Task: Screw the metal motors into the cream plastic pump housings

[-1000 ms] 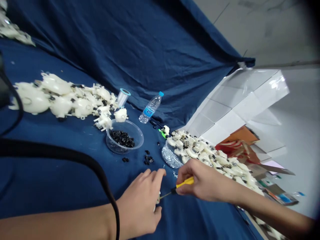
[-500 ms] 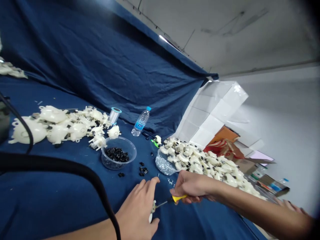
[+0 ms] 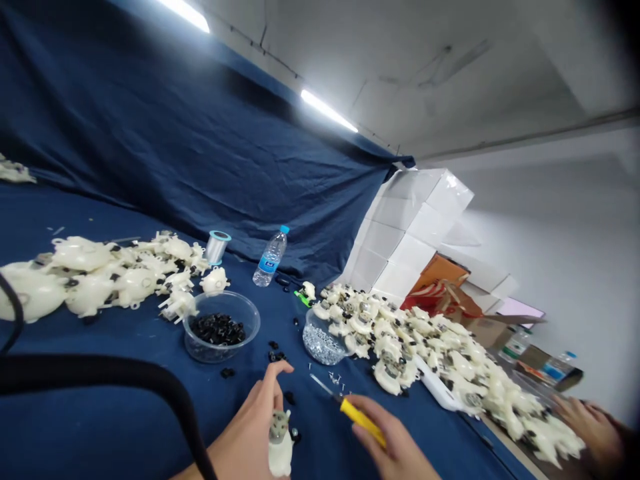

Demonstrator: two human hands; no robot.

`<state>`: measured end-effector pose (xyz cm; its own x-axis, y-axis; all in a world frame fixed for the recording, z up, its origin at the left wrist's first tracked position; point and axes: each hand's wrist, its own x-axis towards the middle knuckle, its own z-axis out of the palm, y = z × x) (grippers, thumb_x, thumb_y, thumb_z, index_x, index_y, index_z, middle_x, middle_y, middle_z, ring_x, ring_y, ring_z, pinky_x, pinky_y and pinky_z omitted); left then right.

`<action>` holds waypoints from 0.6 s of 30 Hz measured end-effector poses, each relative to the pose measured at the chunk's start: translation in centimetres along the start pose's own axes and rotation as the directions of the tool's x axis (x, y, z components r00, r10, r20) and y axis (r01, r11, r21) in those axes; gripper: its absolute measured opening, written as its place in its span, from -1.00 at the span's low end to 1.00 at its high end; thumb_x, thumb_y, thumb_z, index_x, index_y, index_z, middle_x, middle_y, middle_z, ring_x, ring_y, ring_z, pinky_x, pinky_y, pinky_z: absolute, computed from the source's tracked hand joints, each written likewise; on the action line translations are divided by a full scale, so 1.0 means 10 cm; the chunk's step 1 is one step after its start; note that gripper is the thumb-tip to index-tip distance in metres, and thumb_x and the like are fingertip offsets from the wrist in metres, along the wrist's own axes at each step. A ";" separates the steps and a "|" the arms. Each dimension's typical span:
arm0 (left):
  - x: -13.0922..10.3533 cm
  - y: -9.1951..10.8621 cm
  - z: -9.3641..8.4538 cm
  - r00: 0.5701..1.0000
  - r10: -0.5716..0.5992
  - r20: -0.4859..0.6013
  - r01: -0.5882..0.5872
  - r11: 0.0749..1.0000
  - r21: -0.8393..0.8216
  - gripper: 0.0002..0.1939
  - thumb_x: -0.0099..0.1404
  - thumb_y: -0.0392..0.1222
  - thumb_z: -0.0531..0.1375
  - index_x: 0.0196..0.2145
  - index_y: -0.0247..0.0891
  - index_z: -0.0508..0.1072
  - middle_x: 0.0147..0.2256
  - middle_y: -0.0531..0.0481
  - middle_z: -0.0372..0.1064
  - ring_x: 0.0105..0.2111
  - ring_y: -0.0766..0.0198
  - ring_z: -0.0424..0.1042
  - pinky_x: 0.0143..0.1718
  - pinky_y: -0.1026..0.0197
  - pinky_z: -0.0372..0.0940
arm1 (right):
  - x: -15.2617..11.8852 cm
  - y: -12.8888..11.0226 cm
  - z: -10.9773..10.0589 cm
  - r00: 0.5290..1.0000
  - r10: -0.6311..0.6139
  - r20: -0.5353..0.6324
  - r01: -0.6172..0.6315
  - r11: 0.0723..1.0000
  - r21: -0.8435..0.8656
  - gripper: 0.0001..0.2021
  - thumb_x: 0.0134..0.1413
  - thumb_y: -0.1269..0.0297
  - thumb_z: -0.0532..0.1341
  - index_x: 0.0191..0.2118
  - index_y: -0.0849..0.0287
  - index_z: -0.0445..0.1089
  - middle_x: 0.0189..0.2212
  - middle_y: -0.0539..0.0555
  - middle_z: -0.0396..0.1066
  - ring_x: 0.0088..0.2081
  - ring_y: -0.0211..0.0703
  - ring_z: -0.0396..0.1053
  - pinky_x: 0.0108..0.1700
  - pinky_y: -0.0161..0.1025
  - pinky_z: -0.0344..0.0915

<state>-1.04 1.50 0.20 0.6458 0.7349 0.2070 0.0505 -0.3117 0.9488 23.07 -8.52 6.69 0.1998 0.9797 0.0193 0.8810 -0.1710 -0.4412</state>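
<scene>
In the head view my left hand (image 3: pixel 253 423) is closed around a small cream plastic part (image 3: pixel 280 457). A round grey piece with holes (image 3: pixel 279 425) sits at the part's upper end. My right hand (image 3: pixel 393 440) grips a screwdriver (image 3: pixel 361 421) by its yellow handle. The shaft points up and left, apart from the part, with its tip close to loose screws (image 3: pixel 336 380) on the cloth. Beyond the tip stands a clear bowl of screws (image 3: pixel 324 343). Several small black pieces (image 3: pixel 277 355) lie above my left hand.
A clear tub (image 3: pixel 221 327) holds black pieces. Cream parts form a pile at left (image 3: pixel 135 283) and another at right (image 3: pixel 400 333). A water bottle (image 3: pixel 270 260) and wire spool (image 3: pixel 217 248) stand behind. A black cable (image 3: pixel 100 373) crosses the left foreground. Another person's hand (image 3: pixel 587 427) is far right.
The screwdriver has come away from the cream part, and its tip now points up and left near the loose screws. My left hand has turned, showing more of the part. The view has shifted.
</scene>
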 end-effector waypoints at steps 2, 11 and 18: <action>0.03 -0.06 0.03 0.999 0.022 -0.026 -0.025 0.996 -0.091 0.01 -0.21 -0.45 0.24 0.18 -0.04 -0.08 -0.20 0.09 0.13 -0.35 0.31 0.26 -0.31 0.24 0.22 | -0.07 0.03 0.24 0.996 -0.093 -0.009 0.093 0.996 0.000 -0.51 0.22 0.17 0.10 0.22 0.15 0.40 0.10 0.28 0.40 0.14 0.16 0.36 0.23 0.00 0.30; 0.17 -0.34 0.05 0.991 0.108 0.081 -0.068 0.919 -0.389 0.02 -0.11 -0.28 0.34 0.20 0.03 -0.14 -0.26 0.16 0.22 -0.54 0.44 0.23 -0.53 0.34 0.09 | -0.05 -0.30 0.33 0.864 -0.481 -0.146 0.502 0.843 0.194 -0.41 0.09 0.46 0.37 0.24 -0.06 0.40 0.05 0.14 0.39 0.07 -0.02 0.41 0.14 -0.16 0.35; 0.18 -0.42 0.04 0.973 0.152 0.172 -0.060 0.893 -0.446 0.14 -0.14 0.15 0.45 0.21 -0.03 -0.17 -0.33 0.19 0.19 -0.56 0.44 0.12 -0.47 0.29 0.09 | 0.01 -0.46 0.44 0.792 -0.558 -0.247 0.610 0.711 0.349 -0.80 0.21 0.44 0.29 -0.07 0.20 0.57 -0.23 0.16 0.54 -0.20 -0.09 0.44 -0.11 -0.21 0.36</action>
<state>0.23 3.93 -3.47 0.7672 0.5646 0.3043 -0.3338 -0.0536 0.9411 17.17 -7.17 4.71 -0.2276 0.8452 0.4836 0.5987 0.5131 -0.6150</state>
